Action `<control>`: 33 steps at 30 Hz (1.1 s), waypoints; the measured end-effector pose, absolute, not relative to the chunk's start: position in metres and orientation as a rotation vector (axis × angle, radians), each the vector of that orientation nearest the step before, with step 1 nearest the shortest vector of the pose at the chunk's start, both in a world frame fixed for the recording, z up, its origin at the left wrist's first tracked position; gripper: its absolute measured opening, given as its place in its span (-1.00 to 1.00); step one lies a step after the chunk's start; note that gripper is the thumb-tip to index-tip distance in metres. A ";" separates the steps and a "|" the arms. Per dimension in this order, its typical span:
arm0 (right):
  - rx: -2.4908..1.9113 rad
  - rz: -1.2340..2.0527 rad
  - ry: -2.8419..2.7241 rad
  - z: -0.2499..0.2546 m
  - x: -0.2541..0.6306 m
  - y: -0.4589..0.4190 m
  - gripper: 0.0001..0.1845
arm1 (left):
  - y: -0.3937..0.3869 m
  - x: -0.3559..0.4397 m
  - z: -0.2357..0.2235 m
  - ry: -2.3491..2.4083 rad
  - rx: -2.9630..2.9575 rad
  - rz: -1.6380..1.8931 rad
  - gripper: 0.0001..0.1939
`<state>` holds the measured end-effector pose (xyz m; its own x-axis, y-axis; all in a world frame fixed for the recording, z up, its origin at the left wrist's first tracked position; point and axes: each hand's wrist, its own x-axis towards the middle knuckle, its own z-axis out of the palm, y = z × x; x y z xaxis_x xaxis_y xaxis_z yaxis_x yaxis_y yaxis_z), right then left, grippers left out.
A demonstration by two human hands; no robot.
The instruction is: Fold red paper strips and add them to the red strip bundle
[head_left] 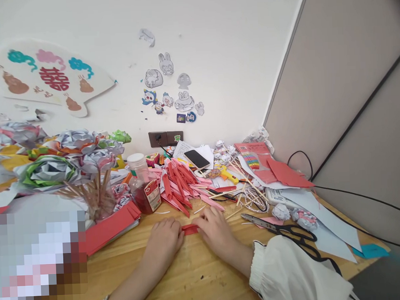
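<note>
White wall at 12, wooden surface below it; clock face centred on the work spot at near middle. Largest item on top: bunch of folded-paper flowers at 10, white with green, yellow and orange. At 12, just beyond the work spot, a loose pile of folded red and pink paper pieces; these look done. At 9, a stack of flat red paper, apparently stock not yet folded. Judgement: folding well along, many pieces made, a fair stack left, the one in hand unfinished. Black-handled scissors lie at 3, out of the grip. Containers next: toward 10, thin wooden sticks stand in what seems a clear holder, its edges hard to make out. Between 10 and 11, a clear jar, white lid on, reddish low down; cannot tell whether that is contents or something behind. Left hand at 9 and right hand at 3, both close in. Smallest: a narrow red paper strip at dead centre, lying along the 9–3 line between the hands. Grip of each hand drawn together on its own end of the strip, left on the left, right on the right; thumbs mostly hidden, so pinch or downward press not separable.
</note>
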<state>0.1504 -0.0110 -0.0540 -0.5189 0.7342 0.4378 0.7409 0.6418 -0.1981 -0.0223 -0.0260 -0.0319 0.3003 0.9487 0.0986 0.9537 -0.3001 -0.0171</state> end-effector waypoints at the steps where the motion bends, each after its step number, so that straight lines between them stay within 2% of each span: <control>1: -1.096 -0.049 -2.404 -0.055 0.150 -0.011 -0.93 | -0.026 -0.022 -0.031 -1.815 -2.474 -0.110 -0.76; 4: -0.968 -0.106 -2.449 -0.058 0.155 -0.012 -0.85 | -0.026 -0.024 -0.031 -1.825 -2.480 -0.134 -0.75; 7: -0.923 -0.118 -2.464 -0.057 0.167 -0.015 -0.84 | -0.027 -0.025 -0.032 -1.840 -2.496 -0.163 -0.75; 17: -0.918 0.056 -2.419 -0.047 0.185 -0.019 -0.80 | -0.032 -0.027 -0.031 -1.860 -2.505 -0.293 -0.84; 19: -0.880 0.028 -2.425 -0.047 0.184 -0.017 -0.83 | -0.033 -0.028 -0.033 -1.786 -2.524 -0.328 -0.85; 23: -0.716 -0.109 -2.513 -0.049 0.181 -0.009 -0.88 | -0.034 -0.030 -0.038 -1.503 -2.575 -0.368 -0.76; 25: -0.678 -0.154 -2.551 -0.052 0.179 -0.004 -0.89 | -0.033 -0.031 -0.039 -1.424 -2.565 -0.376 -0.80; 29: -0.756 -0.232 -2.589 -0.057 0.173 0.003 -0.89 | -0.031 -0.031 -0.037 -1.339 -2.568 -0.357 -0.88; 33: -0.789 -0.295 -2.612 -0.059 0.170 0.005 -0.83 | -0.028 -0.032 -0.038 -1.283 -2.601 -0.320 -0.78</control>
<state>0.1701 0.0054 -0.0589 -0.7636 0.4843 0.4271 0.5674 0.8190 0.0857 -0.0322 -0.0282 -0.0379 0.5942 0.7500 0.2905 0.7987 -0.5930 -0.1027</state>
